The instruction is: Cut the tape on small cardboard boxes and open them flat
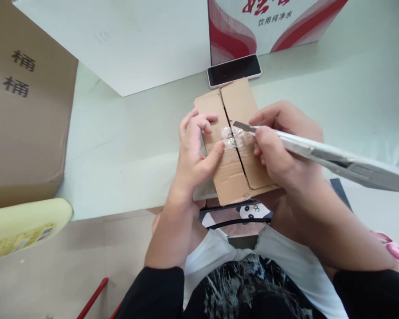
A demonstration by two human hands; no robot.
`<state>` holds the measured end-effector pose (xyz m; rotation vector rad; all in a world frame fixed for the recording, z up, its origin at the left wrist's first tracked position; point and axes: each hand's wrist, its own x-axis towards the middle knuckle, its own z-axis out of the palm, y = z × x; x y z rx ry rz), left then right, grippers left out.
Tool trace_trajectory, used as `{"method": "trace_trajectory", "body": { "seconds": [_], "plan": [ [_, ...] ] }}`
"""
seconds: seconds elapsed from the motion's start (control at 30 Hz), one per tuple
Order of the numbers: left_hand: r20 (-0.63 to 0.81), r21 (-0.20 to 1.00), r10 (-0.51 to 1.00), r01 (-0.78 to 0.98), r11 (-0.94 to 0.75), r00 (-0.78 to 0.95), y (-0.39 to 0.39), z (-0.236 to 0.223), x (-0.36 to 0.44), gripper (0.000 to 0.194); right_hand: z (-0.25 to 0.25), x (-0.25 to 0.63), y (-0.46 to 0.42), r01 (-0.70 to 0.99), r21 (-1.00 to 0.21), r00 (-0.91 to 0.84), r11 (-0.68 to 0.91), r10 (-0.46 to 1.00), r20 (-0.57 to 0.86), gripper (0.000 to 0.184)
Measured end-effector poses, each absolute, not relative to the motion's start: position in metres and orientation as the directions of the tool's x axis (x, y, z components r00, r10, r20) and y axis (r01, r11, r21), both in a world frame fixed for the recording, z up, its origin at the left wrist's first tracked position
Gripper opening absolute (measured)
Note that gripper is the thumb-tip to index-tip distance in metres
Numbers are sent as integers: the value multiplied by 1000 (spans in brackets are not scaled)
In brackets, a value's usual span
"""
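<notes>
A small brown cardboard box [259, 164] lies near the table's front edge, with a dark seam between its two top flaps. Clear tape [231, 138] crosses the middle of that seam. My left hand [197, 146] holds the box at its left side, thumb pressed on top beside the tape and fingers bent over the left flap. In my right hand [282, 146] is a white utility knife [339, 161], gripped between thumb and fingers. Its bare blade [242, 127] points left, just over the seam at the tape. Whether the blade touches the tape I cannot tell.
A phone [234, 71] lies behind the box, against a white and red carton [279, 26]. A large white box [136, 40] and a brown carton [26, 115] stand at left. A pale yellow bottle [29, 226] juts in below them.
</notes>
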<state>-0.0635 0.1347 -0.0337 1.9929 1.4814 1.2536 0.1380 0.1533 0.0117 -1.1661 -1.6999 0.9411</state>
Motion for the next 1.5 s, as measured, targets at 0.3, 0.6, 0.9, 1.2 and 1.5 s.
{"method": "trace_trajectory", "body": {
  "seconds": [0.3, 0.6, 0.9, 1.2, 1.5],
  "plan": [
    [429, 734, 902, 563, -379, 47, 135, -37, -64, 41, 9, 133, 154, 442, -813, -169, 379, 925, 339, 5],
    [406, 751, 913, 552, -362, 47, 134, -36, -65, 41, 6, 130, 156, 515, -748, -175, 418, 906, 386, 7],
    [429, 739, 902, 554, -384, 53, 135, -38, -64, 38, 11, 131, 155, 542, -737, -199, 404, 914, 354, 6],
    [440, 731, 897, 559, -391, 51, 135, -37, -63, 40, 14, 131, 154, 594, -691, -232, 412, 910, 343, 8],
    [489, 696, 871, 577, -428, 56, 137, -40, -63, 38, 18, 130, 152, 609, -672, -242, 421, 905, 349, 8]
  ]
}}
